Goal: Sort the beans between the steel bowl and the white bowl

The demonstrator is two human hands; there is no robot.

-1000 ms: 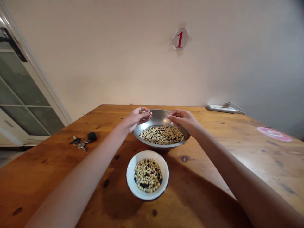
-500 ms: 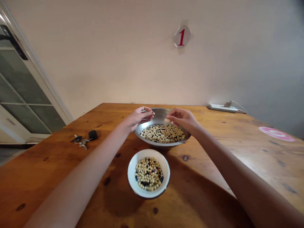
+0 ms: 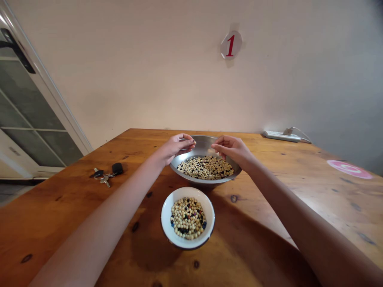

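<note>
The person's left hand [image 3: 176, 146] is curling above the near-left rim of the steel bowl, its thumb and forefinger pinching a pale bead [image 3: 194, 142]. The right hand [image 3: 231, 148] is hanging over the bowl's right side, its fingers curved inward and drawn nearly together; whether they are gripping anything is impossible to tell from this view. Neither hand is visibly touching the steel bowl [image 3: 205, 140], which is sitting directly beneath and between them, holding a shallow layer of cream and dark round beads [image 3: 206, 168]. Nearer the person, just in front of the steel bowl, a white enamel bowl [image 3: 188, 190] is holding a similar mix of beads [image 3: 188, 218].

Both bowls are resting on a knotted wooden tabletop [image 3: 54, 215]. Well left of the hands, a set of keys with a black fob [image 3: 104, 173] is lying on it. A white power strip [image 3: 281, 136] is sitting against the far edge, and a round pink sticker [image 3: 349, 169] is clinging to the right side. Above, a round paper sign with a red 1 [image 3: 231, 44] is fixed to the cream wall [image 3: 149, 79], and a glazed door [image 3: 32, 115] is standing at the left.
</note>
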